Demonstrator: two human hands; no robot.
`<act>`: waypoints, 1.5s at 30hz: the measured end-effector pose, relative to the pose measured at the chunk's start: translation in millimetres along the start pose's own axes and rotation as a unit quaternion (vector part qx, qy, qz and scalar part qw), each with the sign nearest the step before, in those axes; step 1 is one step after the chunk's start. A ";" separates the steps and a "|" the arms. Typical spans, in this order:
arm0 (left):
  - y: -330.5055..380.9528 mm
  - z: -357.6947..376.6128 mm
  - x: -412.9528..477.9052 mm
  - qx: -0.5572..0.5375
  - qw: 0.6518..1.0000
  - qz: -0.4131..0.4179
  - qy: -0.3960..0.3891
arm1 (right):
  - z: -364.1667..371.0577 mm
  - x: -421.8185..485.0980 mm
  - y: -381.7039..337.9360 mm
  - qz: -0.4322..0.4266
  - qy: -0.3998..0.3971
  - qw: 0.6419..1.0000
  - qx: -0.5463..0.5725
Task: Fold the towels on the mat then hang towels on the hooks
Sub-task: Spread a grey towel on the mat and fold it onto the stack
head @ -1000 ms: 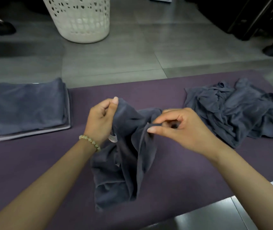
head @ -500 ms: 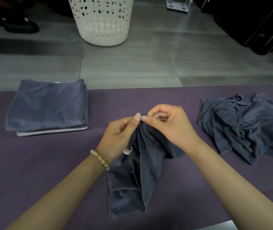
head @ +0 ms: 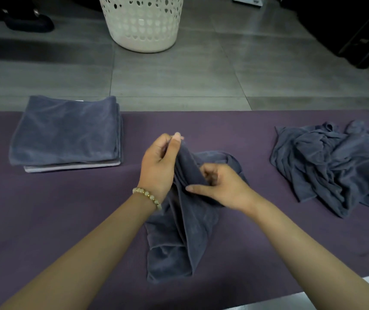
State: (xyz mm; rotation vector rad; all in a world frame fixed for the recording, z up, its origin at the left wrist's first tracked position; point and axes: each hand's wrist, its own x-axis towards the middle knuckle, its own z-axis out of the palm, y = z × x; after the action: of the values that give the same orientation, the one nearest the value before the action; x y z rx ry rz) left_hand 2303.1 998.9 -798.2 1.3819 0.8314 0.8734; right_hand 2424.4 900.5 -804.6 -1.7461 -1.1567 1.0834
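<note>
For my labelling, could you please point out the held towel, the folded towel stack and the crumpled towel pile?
held towel (head: 179,242), head view, its lower bunched part.
folded towel stack (head: 67,130), head view, top towel's flat face.
crumpled towel pile (head: 335,166), head view, middle of the heap.

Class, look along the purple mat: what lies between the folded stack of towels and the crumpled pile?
In the head view, one grey towel, gripped by the left hand and right hand, with bare mat either side.

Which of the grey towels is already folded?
The towel stack on the mat's left: flat, squared. The held towel and right pile are crumpled.
</note>
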 end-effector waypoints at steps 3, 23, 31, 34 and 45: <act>-14.9 -3.5 8.1 -0.068 0.995 -0.059 0.030 | 2.1 -4.5 35.7 0.016 0.021 0.993 -0.111; -43.6 -23.1 -12.0 0.183 0.898 -0.192 -0.351 | -22.4 -38.9 41.5 0.133 -0.164 0.977 0.032; -66.5 -59.0 -3.2 -0.031 0.944 -0.321 -0.070 | -42.5 -31.4 79.3 0.166 -0.105 0.968 -0.155; -75.3 -73.7 -1.4 0.034 0.945 -0.322 -0.046 | -51.7 -38.1 96.1 0.165 -0.042 0.980 -0.106; -93.2 -71.9 -2.4 0.348 0.899 -0.240 -0.114 | -71.0 -54.3 98.8 0.143 0.087 0.958 0.234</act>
State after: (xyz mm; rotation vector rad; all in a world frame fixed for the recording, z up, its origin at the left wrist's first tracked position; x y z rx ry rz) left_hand 2240.7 1029.6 -893.2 1.7301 1.2966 0.0019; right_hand 2507.2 810.1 -856.9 -1.6110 -0.4916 1.2255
